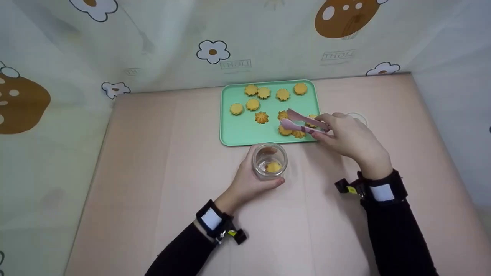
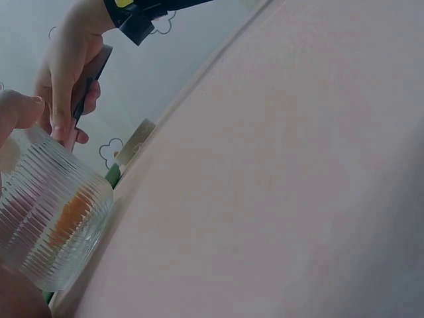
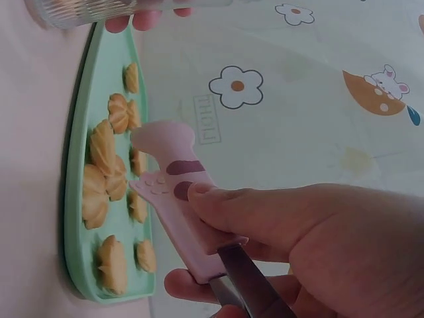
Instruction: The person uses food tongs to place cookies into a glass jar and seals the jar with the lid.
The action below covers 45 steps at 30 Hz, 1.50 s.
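My left hand [image 1: 249, 182] holds a clear ribbed glass jar [image 1: 269, 174] just in front of the tray, its mouth facing up. One yellow cookie [image 1: 273, 166] lies inside at the bottom. My right hand [image 1: 355, 140] grips pink tongs [image 1: 303, 128] with metal arms, seen closely in the right wrist view. The tong tips are spread apart over the cookies at the right part of the green tray [image 1: 245, 134]; nothing is visible between them. Several piped cookies [image 3: 103, 147] lie on the tray, some touching each other.
A round clear lid-like thing [image 1: 358, 118] lies on the table [image 1: 184, 153] behind my right hand, mostly hidden by it. A patterned curtain [image 1: 165, 46] hangs at the table's back edge. Wrist cameras [image 1: 239, 236] stick out from both wrists.
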Each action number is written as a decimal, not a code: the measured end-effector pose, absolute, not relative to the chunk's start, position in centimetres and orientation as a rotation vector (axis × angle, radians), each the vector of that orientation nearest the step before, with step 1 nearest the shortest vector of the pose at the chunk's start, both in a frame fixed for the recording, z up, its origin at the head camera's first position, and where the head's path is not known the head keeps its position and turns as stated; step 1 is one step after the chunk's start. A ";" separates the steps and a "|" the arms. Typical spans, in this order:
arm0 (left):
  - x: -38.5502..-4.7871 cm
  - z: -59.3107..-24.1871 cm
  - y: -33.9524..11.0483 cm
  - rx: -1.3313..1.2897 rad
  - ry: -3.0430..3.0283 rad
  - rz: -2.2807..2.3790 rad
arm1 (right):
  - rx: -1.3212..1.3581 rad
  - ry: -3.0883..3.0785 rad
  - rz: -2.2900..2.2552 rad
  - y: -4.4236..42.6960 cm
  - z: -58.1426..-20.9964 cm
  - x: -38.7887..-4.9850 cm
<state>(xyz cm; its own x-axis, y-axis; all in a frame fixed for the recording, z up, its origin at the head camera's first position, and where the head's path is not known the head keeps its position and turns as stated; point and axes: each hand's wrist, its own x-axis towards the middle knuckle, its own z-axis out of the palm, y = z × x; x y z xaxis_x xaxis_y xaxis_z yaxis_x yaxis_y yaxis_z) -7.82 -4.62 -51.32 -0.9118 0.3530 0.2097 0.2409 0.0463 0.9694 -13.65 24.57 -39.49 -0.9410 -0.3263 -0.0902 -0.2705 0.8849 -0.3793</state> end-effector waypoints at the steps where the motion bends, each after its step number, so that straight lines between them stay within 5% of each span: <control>1: -7.8 -51.3 -4.6 0.632 2.208 2.017 | -0.465 2.899 -0.553 24.6 -39.6 -13.7; 45: -7.8 -51.6 -4.6 0.615 2.227 2.005 | -0.639 2.819 -0.582 24.5 -40.5 -13.9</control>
<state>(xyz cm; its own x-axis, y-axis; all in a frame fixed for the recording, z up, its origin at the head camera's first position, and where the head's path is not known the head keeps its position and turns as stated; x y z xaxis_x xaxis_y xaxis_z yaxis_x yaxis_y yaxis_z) -7.80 -4.65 -51.55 -0.9159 0.3463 0.2031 0.2382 0.0616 0.9693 -13.85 24.50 -40.48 -0.8884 -0.4483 -0.0988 -0.3725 0.8297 -0.4157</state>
